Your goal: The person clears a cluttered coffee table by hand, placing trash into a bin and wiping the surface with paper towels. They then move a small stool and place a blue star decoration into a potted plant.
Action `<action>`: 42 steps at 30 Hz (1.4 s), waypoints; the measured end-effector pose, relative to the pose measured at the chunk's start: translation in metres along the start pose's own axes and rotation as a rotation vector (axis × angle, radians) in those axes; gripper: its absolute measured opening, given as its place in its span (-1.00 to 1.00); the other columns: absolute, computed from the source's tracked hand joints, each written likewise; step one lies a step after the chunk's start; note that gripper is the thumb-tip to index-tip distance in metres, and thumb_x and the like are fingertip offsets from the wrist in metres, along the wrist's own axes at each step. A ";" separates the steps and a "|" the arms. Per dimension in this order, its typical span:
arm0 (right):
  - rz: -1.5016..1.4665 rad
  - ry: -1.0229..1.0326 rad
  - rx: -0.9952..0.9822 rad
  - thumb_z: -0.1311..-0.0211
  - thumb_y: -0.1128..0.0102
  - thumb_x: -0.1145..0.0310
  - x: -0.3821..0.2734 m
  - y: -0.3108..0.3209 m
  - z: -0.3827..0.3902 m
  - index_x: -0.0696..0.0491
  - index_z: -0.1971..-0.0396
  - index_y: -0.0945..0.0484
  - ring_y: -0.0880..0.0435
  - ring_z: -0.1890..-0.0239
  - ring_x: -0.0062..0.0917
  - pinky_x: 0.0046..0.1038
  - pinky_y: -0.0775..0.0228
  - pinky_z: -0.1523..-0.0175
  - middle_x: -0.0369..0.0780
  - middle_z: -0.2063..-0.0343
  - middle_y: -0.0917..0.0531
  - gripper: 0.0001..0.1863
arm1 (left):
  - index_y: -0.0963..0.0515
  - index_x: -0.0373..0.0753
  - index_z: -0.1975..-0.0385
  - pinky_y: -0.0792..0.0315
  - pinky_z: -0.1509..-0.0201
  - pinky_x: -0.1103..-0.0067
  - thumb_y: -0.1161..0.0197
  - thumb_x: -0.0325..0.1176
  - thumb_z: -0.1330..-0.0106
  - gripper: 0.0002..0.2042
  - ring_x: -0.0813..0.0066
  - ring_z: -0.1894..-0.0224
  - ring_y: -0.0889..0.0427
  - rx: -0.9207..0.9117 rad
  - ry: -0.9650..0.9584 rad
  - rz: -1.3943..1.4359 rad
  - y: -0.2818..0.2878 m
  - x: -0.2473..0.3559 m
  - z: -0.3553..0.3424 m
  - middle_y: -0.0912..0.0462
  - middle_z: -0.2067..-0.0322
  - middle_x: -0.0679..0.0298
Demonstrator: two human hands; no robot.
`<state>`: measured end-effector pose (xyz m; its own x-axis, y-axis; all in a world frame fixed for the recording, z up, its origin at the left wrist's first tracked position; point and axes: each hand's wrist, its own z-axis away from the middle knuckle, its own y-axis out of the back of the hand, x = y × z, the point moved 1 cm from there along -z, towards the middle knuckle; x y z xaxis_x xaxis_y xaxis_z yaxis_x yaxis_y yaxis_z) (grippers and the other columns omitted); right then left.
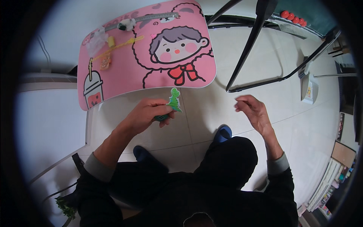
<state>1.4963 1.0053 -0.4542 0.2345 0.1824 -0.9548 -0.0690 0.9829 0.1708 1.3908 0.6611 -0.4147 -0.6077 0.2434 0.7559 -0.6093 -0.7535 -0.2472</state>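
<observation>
My left hand (145,115) is closed around a flat green dinosaur cutout (174,99) with a white border, held upright just off the near edge of the pink table (121,75). A dark green patterned thing (161,117) shows below the dinosaur, between the same fingers; its kind is unclear. Out to the right, over the floor, hangs my right hand (255,113), its fingers bent in and thumb close to them. Whether anything small sits in that pinch is hidden. The two hands are well apart.
On the table lie a grey ruler (157,17), a crumpled clear bag (97,42), a small yellow cylinder (111,42), a yellow plastic strip (130,41) and a small orange packet (105,61). A black metal frame (247,47) stands right, with a white dustpan (310,89) beyond it.
</observation>
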 end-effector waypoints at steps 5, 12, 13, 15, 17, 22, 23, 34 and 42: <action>-0.129 -0.059 -0.280 -0.36 -0.08 0.40 -0.074 -0.073 -0.056 0.22 0.06 -0.51 -0.58 0.35 -0.64 -0.56 -0.48 0.18 -0.25 0.34 -0.59 -0.75 | -0.57 -0.39 0.35 -0.39 0.42 0.61 -0.11 -0.37 -0.35 -0.81 0.55 0.45 -0.56 -0.033 -0.071 -0.056 -0.007 0.012 0.006 -0.62 0.44 0.23; -0.229 -0.021 -0.354 -0.31 -0.17 0.31 -0.073 -0.102 -0.076 0.15 0.13 -0.57 -0.55 0.38 -0.69 -0.59 -0.45 0.22 -0.32 0.39 -0.59 -0.75 | -0.58 -0.37 0.41 -0.39 0.46 0.63 -0.17 -0.35 -0.32 -0.81 0.56 0.48 -0.57 -0.007 -0.047 -0.095 -0.006 0.007 0.005 -0.63 0.48 0.22; -0.252 -0.027 -0.286 -0.31 -0.17 0.31 -0.077 -0.096 -0.075 0.15 0.14 -0.57 -0.55 0.40 -0.69 -0.60 -0.45 0.23 -0.33 0.41 -0.59 -0.76 | -0.58 -0.37 0.41 -0.39 0.47 0.63 -0.18 -0.34 -0.31 -0.80 0.56 0.49 -0.57 -0.006 -0.055 -0.082 -0.005 0.009 0.003 -0.63 0.48 0.22; -0.331 -0.069 -0.091 -0.29 -0.21 0.33 -0.093 -0.079 -0.068 0.16 0.17 -0.58 -0.55 0.43 -0.69 -0.61 -0.44 0.25 -0.33 0.44 -0.60 -0.77 | -0.57 -0.37 0.41 -0.37 0.49 0.63 -0.19 -0.34 -0.29 -0.81 0.55 0.51 -0.55 0.043 0.015 -0.052 -0.009 0.014 0.004 -0.62 0.48 0.21; -0.343 -0.126 0.014 -0.28 -0.22 0.34 -0.122 -0.056 -0.055 0.16 0.17 -0.57 -0.55 0.44 -0.68 -0.61 -0.45 0.25 -0.31 0.43 -0.60 -0.77 | -0.56 -0.38 0.39 -0.36 0.51 0.62 -0.20 -0.34 -0.28 -0.81 0.54 0.53 -0.54 0.078 -0.002 0.063 -0.024 0.024 0.009 -0.61 0.48 0.20; -0.293 -0.129 0.069 -0.28 -0.19 0.36 -0.222 -0.023 -0.001 0.18 0.09 -0.53 -0.58 0.41 -0.67 -0.60 -0.48 0.21 -0.29 0.40 -0.61 -0.73 | -0.51 -0.44 0.16 -0.36 0.52 0.59 -0.19 -0.39 -0.27 -0.76 0.48 0.54 -0.53 0.141 -0.016 0.294 -0.098 0.056 0.095 -0.57 0.46 0.18; -0.309 -0.134 0.020 -0.29 -0.18 0.37 -0.241 -0.022 0.007 0.18 0.07 -0.52 -0.58 0.40 -0.67 -0.59 -0.48 0.20 -0.29 0.38 -0.61 -0.72 | -0.49 -0.45 0.10 -0.36 0.52 0.59 -0.20 -0.40 -0.28 -0.72 0.47 0.53 -0.53 0.195 0.040 0.301 -0.110 0.070 0.112 -0.57 0.44 0.15; -0.087 -0.046 -0.192 -0.29 -0.14 0.45 -0.459 -0.014 0.097 0.05 0.07 -0.58 -0.60 0.22 -0.59 -0.53 -0.46 0.09 -0.28 0.29 -0.61 -0.78 | -0.53 -0.41 0.20 -0.41 0.45 0.63 -0.19 -0.45 -0.28 -0.82 0.52 0.49 -0.56 0.084 -0.129 0.152 -0.169 0.293 0.265 -0.57 0.47 0.21; 0.180 0.357 -0.153 -0.23 -0.17 0.50 -0.591 0.058 0.133 -0.02 0.04 -0.53 -0.59 0.28 -0.50 -0.48 -0.45 0.15 -0.23 0.34 -0.56 -0.71 | -0.50 -0.35 0.27 -0.40 0.46 0.63 -0.21 -0.45 -0.26 -0.87 0.51 0.50 -0.55 0.047 -0.168 0.049 -0.240 0.417 0.304 -0.57 0.47 0.22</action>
<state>1.4827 0.9575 0.1520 -0.1428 0.3036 -0.9420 -0.2278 0.9162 0.3298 1.4388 0.7578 0.1447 -0.5403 0.1035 0.8351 -0.5541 -0.7907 -0.2605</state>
